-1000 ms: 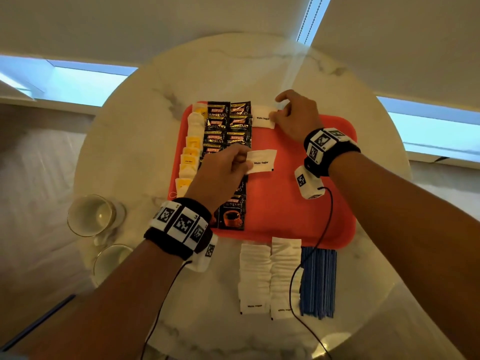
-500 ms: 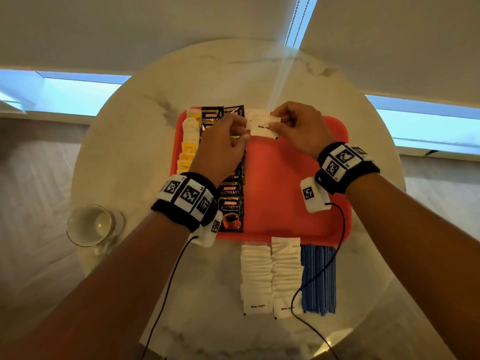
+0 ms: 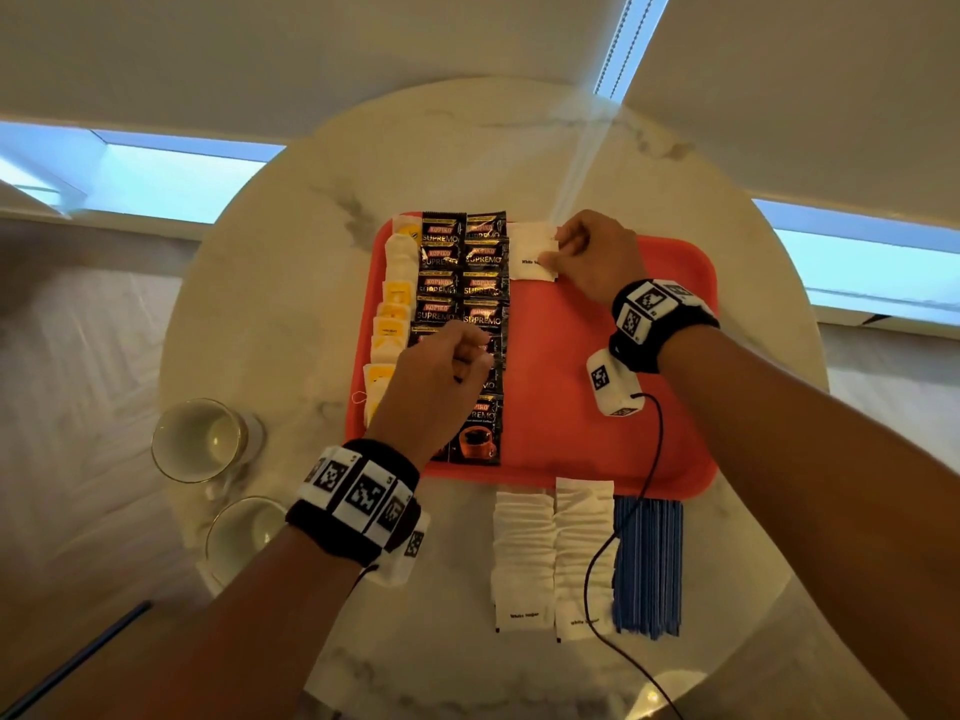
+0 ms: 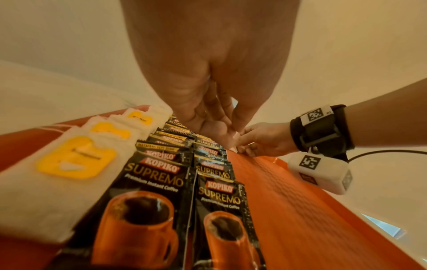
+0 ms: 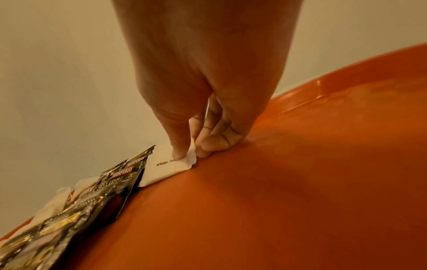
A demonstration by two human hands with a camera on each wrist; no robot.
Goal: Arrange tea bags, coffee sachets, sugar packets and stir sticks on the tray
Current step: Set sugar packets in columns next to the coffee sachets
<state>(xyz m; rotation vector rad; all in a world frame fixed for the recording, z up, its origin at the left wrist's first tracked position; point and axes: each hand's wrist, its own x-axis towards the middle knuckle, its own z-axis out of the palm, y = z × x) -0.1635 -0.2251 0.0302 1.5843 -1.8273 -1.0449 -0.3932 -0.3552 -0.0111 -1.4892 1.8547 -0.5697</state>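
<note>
A red tray [image 3: 597, 407] sits mid-table. Tea bags [image 3: 395, 314] with yellow tags line its left edge, and two columns of black coffee sachets [image 3: 462, 272] lie beside them. A white sugar packet [image 3: 530, 246] lies at the tray's far end, right of the sachets. My right hand [image 3: 558, 249] pinches that sugar packet [image 5: 161, 169] by its right edge, thumb on top. Over the lower sachets my left hand [image 3: 475, 350] hovers with its fingers loosely curled, holding nothing. Two rows of sugar packets [image 3: 550, 553] and blue stir sticks [image 3: 647, 563] lie on the table near me.
Two glass cups [image 3: 195, 441] [image 3: 244, 532] stand at the table's left edge. The round marble table [image 3: 291, 283] has bare surface around the tray. The tray's right half shows bare red plastic [image 5: 300, 182]. A cable from the right wrist trails over the sugar rows.
My left hand carried a sugar packet up to the far end of the tray, let it go and drew back over the sachets. My right hand stayed there and now pinches the packet.
</note>
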